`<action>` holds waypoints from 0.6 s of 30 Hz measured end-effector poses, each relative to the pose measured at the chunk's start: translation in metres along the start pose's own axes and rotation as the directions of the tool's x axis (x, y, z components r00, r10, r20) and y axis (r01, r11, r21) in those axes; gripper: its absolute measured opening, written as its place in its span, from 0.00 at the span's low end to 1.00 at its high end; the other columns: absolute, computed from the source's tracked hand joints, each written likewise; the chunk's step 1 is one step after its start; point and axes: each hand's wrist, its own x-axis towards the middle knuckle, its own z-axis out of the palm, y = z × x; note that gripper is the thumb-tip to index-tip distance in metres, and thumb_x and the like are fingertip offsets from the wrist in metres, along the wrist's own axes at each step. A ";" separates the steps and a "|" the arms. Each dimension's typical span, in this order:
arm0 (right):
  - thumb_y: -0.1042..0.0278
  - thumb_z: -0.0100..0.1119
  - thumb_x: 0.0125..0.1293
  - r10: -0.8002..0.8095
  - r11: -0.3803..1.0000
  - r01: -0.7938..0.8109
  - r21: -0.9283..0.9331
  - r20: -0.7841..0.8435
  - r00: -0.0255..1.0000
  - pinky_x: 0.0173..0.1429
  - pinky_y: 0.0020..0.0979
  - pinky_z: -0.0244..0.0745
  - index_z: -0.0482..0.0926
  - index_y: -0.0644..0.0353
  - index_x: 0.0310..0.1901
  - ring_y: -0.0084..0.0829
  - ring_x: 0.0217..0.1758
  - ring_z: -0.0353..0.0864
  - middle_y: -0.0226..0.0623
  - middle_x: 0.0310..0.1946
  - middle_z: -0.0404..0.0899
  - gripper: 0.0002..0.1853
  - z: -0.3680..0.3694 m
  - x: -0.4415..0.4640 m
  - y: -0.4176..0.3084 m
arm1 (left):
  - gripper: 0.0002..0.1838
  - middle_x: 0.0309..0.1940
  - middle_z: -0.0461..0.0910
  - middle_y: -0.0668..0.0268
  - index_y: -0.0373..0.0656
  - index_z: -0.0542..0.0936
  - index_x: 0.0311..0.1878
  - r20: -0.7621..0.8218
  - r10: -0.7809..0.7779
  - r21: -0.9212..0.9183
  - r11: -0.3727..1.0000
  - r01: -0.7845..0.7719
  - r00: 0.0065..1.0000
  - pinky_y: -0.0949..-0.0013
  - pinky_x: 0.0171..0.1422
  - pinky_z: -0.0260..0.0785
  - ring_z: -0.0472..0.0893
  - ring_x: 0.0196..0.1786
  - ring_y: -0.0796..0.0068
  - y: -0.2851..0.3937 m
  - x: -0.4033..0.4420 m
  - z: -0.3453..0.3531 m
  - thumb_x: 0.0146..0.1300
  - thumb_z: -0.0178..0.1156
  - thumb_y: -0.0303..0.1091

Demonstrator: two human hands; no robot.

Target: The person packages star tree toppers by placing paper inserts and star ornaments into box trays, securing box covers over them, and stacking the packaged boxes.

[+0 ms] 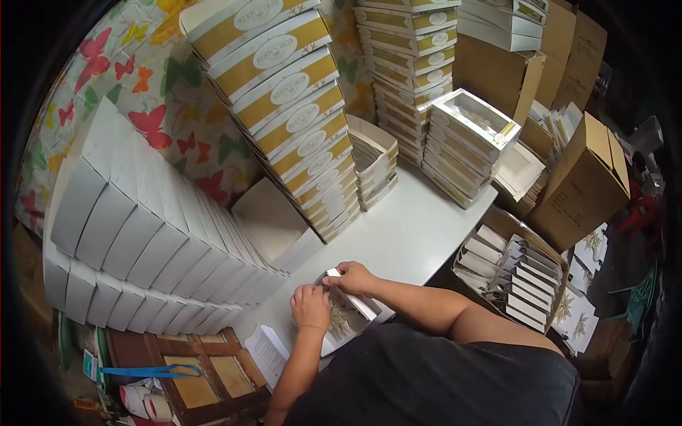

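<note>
On the near edge of the table, an open white box (364, 307) stands in front of me, a gold star-shaped ornament (343, 321) lying in it. My left hand (310, 309) is curled over the left side of this box, its fingertips at the far corner. My right hand (353, 278) pinches the far end of the box, thumb towards the left fingers. Parts of the box are hidden by both hands and the dark shirt. Printed papers (268, 353) lie beside my left forearm.
Tall stacks of gold-and-white boxes (298, 117) rise beyond my hands. White boxes (153, 227) are piled at the left. Windowed boxes (472, 145) stand on the white table (401, 224). At the right are a carton of white pieces (515, 273) and a brown carton (582, 188).
</note>
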 end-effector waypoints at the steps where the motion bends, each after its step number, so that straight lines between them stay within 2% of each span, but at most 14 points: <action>1: 0.45 0.75 0.64 -0.013 1.000 0.013 -0.016 -0.020 1.000 0.44 0.32 0.79 0.86 0.64 0.38 0.33 0.32 0.81 0.38 0.29 0.83 0.24 0.002 0.000 -0.002 | 0.13 0.44 0.79 0.61 0.46 0.85 0.51 0.024 -0.032 0.042 0.999 0.031 0.999 0.56 0.54 0.75 0.80 0.48 0.56 -0.001 -0.002 0.001 0.65 0.65 0.36; 3: 0.42 0.75 0.64 -0.037 0.999 0.036 -0.030 -0.041 0.998 0.46 0.34 0.80 0.86 0.65 0.39 0.36 0.33 0.82 0.40 0.30 0.84 0.27 0.003 -0.002 -0.008 | 0.12 0.43 0.79 0.61 0.44 0.85 0.49 0.038 -0.063 0.092 0.994 0.060 0.997 0.56 0.54 0.76 0.80 0.47 0.56 -0.002 -0.005 0.002 0.65 0.65 0.36; 7: 0.43 0.74 0.64 -0.049 0.999 0.051 -0.010 0.114 0.992 0.49 0.34 0.80 0.86 0.67 0.40 0.38 0.36 0.83 0.43 0.34 0.86 0.28 -0.007 -0.009 -0.027 | 0.11 0.39 0.82 0.59 0.40 0.85 0.47 0.122 -0.232 -0.041 0.970 0.239 0.965 0.59 0.49 0.77 0.82 0.41 0.57 -0.002 -0.003 -0.001 0.63 0.66 0.32; 8: 0.43 0.74 0.64 -0.062 0.998 0.065 -0.018 0.115 0.991 0.49 0.34 0.80 0.86 0.67 0.40 0.38 0.36 0.83 0.43 0.34 0.86 0.28 -0.007 -0.007 -0.028 | 0.11 0.39 0.82 0.59 0.40 0.85 0.47 0.106 -0.237 -0.042 0.969 0.243 0.966 0.59 0.49 0.77 0.82 0.41 0.57 -0.003 -0.001 -0.002 0.63 0.66 0.32; 10: 0.43 0.74 0.65 -0.080 0.997 0.080 -0.007 0.071 0.994 0.50 0.34 0.80 0.86 0.67 0.41 0.38 0.38 0.84 0.44 0.36 0.86 0.28 -0.002 -0.004 -0.028 | 0.11 0.35 0.83 0.59 0.40 0.85 0.47 0.182 -0.394 -0.376 0.819 0.434 0.901 0.58 0.45 0.77 0.81 0.36 0.54 -0.007 0.003 -0.004 0.63 0.65 0.32; 12: 0.43 0.73 0.65 -0.095 0.996 0.095 0.003 0.042 0.995 0.52 0.35 0.80 0.86 0.67 0.42 0.38 0.40 0.84 0.45 0.39 0.87 0.28 0.005 -0.001 -0.026 | 0.11 0.31 0.84 0.59 0.40 0.85 0.47 0.306 -0.497 -0.641 0.523 0.562 0.812 0.58 0.42 0.77 0.81 0.32 0.51 -0.011 0.004 -0.006 0.63 0.63 0.31; 13: 0.43 0.73 0.65 -0.104 0.994 0.105 -0.008 0.056 0.993 0.52 0.35 0.80 0.86 0.67 0.42 0.38 0.40 0.84 0.45 0.39 0.87 0.28 0.007 -0.001 -0.026 | 0.11 0.31 0.84 0.59 0.40 0.85 0.47 0.295 -0.513 -0.645 0.515 0.565 0.806 0.58 0.42 0.77 0.81 0.32 0.51 -0.011 0.004 -0.004 0.63 0.63 0.31; 17: 0.42 0.71 0.67 -0.193 0.970 0.171 0.170 0.123 0.973 0.52 0.36 0.80 0.87 0.67 0.43 0.40 0.39 0.84 0.45 0.40 0.86 0.28 0.011 -0.002 -0.022 | 0.07 0.25 0.84 0.60 0.39 0.84 0.43 0.185 -0.265 -0.829 0.476 0.295 0.946 0.58 0.37 0.76 0.79 0.25 0.53 -0.011 0.007 0.005 0.63 0.61 0.28; 18: 0.42 0.71 0.67 -0.201 0.970 0.180 0.164 0.128 0.971 0.52 0.36 0.80 0.87 0.67 0.43 0.40 0.39 0.84 0.45 0.40 0.86 0.28 0.011 -0.004 -0.025 | 0.07 0.25 0.84 0.60 0.39 0.84 0.43 0.175 -0.272 -0.830 0.476 0.290 0.946 0.58 0.37 0.76 0.79 0.25 0.53 -0.010 0.008 0.004 0.63 0.61 0.28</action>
